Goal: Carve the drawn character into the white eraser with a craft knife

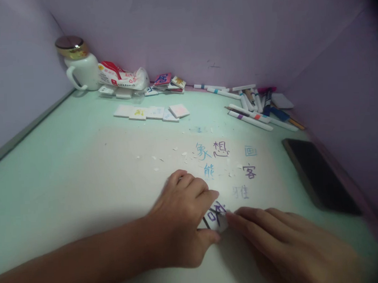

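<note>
My left hand (183, 218) rests on the table with fingers curled, pinching a small white tile (215, 217) that has a dark written character on it. My right hand (286, 242) lies beside it with fingers stretched out; its fingertips touch the tile's right edge. Both hands sit at the near edge of a pale patch of tabletop (130, 170) where coloured characters (221, 150) are written. Small white crumbs are scattered just beyond my left hand.
A row of white tiles (151, 112) lies farther back. A white mug with a gold lid (79, 65) and a packet (124, 78) stand in the far left corner. Several marker pens (257, 108) lie at the back right. A dark flat slab (317, 175) lies at right.
</note>
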### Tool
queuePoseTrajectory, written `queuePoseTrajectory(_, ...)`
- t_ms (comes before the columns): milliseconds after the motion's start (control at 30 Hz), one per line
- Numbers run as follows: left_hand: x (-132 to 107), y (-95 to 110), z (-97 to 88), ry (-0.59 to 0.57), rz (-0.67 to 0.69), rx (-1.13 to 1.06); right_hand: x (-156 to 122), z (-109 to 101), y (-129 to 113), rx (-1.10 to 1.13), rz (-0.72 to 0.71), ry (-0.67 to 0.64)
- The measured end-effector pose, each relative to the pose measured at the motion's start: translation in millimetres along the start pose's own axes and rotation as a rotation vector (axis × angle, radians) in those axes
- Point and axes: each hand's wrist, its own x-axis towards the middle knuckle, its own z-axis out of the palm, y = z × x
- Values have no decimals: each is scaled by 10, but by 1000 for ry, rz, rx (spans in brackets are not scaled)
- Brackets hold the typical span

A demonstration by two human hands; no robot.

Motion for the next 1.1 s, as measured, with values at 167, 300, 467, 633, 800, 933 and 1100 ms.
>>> queuePoseTrajectory(167,3,6,-13,-1,-6,5,55,0,-33,-17,18,48)
queuePoseTrajectory(300,5,0,-20,-4,-1,-3,98,-26,-87,-32,28,71)
queuePoseTrajectory(467,3,6,-18,-16,-5,18,75,14,-76,-1,40,17)
queuePoseTrajectory(633,7,9,-10,3,2,17,71,34,-39,34,25,-28)
queuePoseTrajectory(800,10,8,-2,10,4,15,95,18,-48,58,52,-57)
queuePoseTrajectory(933,9,7,5,7,6,17,96,18,3,127,50,-92)
queuePoseTrajectory(1100,11,-4,6,-1,7,26,121,32,81,192,54,-143)
